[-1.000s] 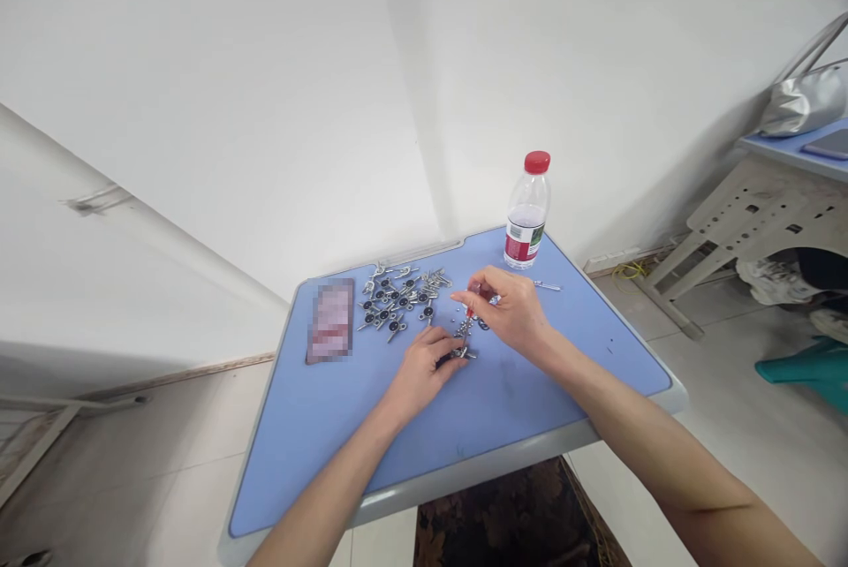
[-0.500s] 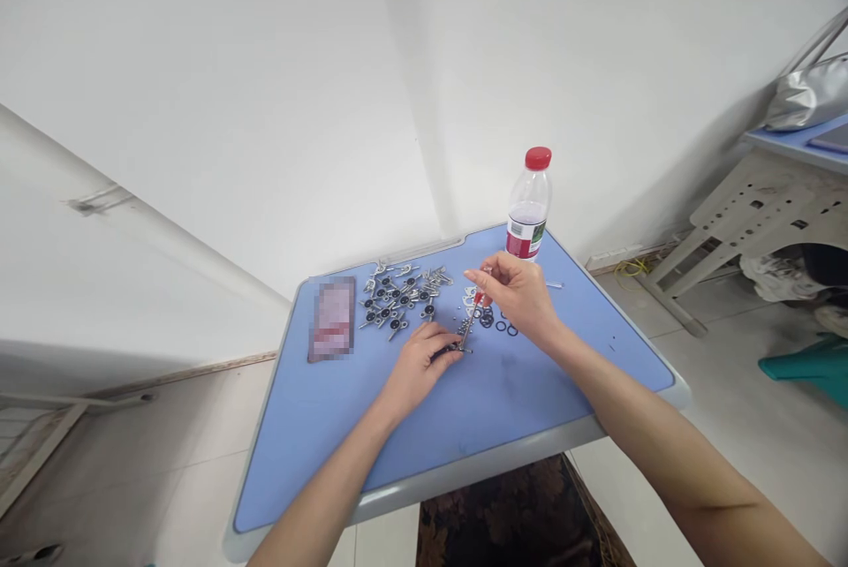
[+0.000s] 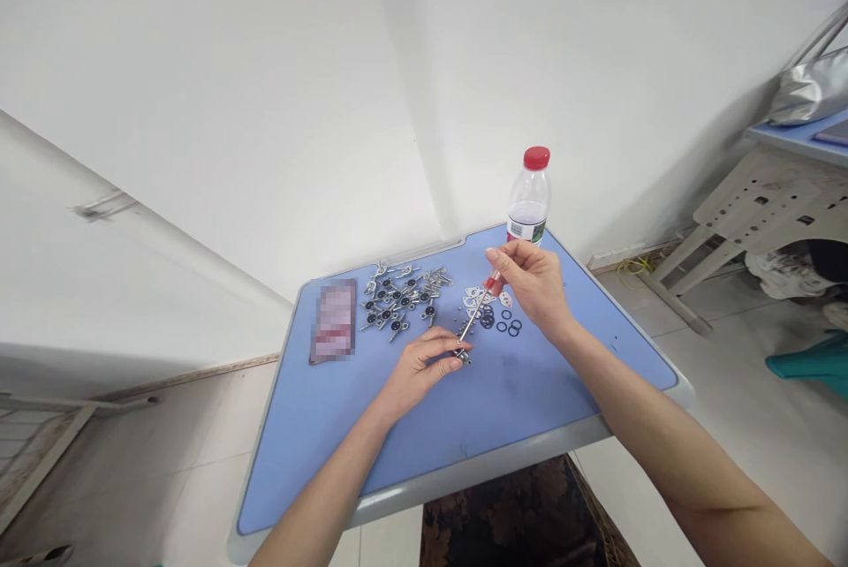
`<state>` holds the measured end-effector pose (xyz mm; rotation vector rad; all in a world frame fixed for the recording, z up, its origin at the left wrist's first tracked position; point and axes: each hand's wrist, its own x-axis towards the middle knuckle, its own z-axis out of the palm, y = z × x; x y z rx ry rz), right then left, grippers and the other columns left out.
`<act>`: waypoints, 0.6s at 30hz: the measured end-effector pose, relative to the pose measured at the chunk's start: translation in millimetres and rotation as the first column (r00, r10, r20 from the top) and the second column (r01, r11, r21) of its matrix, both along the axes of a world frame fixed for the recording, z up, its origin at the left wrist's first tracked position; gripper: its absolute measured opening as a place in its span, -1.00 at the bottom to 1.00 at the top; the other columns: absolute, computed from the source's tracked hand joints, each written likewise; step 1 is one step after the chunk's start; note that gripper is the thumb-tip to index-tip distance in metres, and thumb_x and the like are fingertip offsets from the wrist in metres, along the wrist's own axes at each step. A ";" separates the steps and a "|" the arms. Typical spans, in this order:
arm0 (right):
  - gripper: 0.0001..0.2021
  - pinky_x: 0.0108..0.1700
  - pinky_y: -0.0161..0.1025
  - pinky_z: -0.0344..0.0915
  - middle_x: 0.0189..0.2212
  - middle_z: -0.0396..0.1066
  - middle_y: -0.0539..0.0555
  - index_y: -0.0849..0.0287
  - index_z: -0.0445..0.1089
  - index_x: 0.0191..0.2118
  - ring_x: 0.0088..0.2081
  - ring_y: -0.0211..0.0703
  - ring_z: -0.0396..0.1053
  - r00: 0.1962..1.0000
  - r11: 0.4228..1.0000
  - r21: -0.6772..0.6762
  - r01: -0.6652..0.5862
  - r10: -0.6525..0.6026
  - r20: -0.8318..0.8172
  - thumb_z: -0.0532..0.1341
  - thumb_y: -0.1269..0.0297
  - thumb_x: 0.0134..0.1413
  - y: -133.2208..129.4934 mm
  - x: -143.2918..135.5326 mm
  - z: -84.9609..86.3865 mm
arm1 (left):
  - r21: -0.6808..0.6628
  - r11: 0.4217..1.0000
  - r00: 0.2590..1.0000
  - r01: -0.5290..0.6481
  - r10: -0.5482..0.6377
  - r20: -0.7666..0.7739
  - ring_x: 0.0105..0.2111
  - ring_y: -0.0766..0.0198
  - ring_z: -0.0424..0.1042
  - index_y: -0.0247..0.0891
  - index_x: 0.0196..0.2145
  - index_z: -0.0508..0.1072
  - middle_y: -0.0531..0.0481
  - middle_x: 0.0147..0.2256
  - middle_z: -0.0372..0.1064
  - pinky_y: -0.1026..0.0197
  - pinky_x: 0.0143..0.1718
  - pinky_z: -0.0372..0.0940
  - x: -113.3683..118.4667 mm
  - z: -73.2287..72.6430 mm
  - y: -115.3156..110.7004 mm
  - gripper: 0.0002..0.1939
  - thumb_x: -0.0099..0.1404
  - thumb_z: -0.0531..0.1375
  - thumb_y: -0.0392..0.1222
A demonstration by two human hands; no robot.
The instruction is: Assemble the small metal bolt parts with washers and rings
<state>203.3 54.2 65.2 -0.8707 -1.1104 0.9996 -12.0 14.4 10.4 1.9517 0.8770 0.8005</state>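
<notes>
My right hand [image 3: 535, 284] grips the red handle of a screwdriver [image 3: 474, 316], whose thin metal shaft slants down to the left. The tip meets a small metal part [image 3: 463, 356] that my left hand [image 3: 420, 368] pinches against the table. My left fingers cover much of that part. Just behind lie several dark rubber rings [image 3: 509, 328], pale flat gaskets [image 3: 473, 295] and tiny metal pieces [image 3: 465, 325]. Farther left is a pile of metal parts with black round centres [image 3: 400, 295].
A bottle with a red cap [image 3: 530, 196] stands at the back of the blue table [image 3: 517, 404]. A blurred-out flat object [image 3: 333, 320] lies at the left. The wall is right behind the table. Another table [image 3: 795, 143] with a silver bag [image 3: 812, 90] is at the far right.
My right hand has shifted slightly right and up, so the screwdriver leans over more than before. The small metal part has turned a little in my left fingers.
</notes>
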 end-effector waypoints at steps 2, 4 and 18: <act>-0.66 -0.58 -0.35 0.31 -0.71 0.37 -0.10 0.18 0.34 -0.51 -0.70 -0.34 0.31 1.000 1.000 0.002 0.005 -0.004 -0.012 0.35 0.02 -0.01 -0.3 0.8 0.1 | 0.006 1.000 1.000 0.003 -0.003 0.002 -0.22 0.20 0.41 -0.18 -0.13 0.58 -0.10 -0.24 0.43 0.15 -0.12 0.31 -0.3 0.2 -1.2 -0.70 0.32 0.20 0.02; -0.66 -0.61 -0.36 0.27 -0.71 0.36 -0.10 0.18 0.35 -0.51 -0.69 -0.34 0.31 1.000 1.000 0.006 0.002 -0.002 -0.021 0.35 0.03 -0.01 -0.6 1.6 0.7 | 0.007 1.000 1.000 0.001 -0.001 0.000 -0.22 0.20 0.41 -0.17 -0.13 0.58 -0.10 -0.24 0.43 0.16 -0.12 0.31 -0.3 0.6 -2.2 -0.71 0.31 0.21 0.01; -0.68 -0.63 -0.36 0.26 -0.72 0.37 -0.09 0.19 0.36 -0.50 -0.70 -0.34 0.31 1.000 1.000 -0.002 -0.011 0.011 -0.002 0.35 0.04 0.00 -1.9 1.6 1.5 | 0.301 0.953 0.989 0.026 0.020 -0.148 -0.22 0.21 0.40 -0.20 -0.09 0.51 -0.07 -0.24 0.43 0.15 -0.13 0.29 2.5 4.8 -6.8 -0.76 0.37 0.15 -0.09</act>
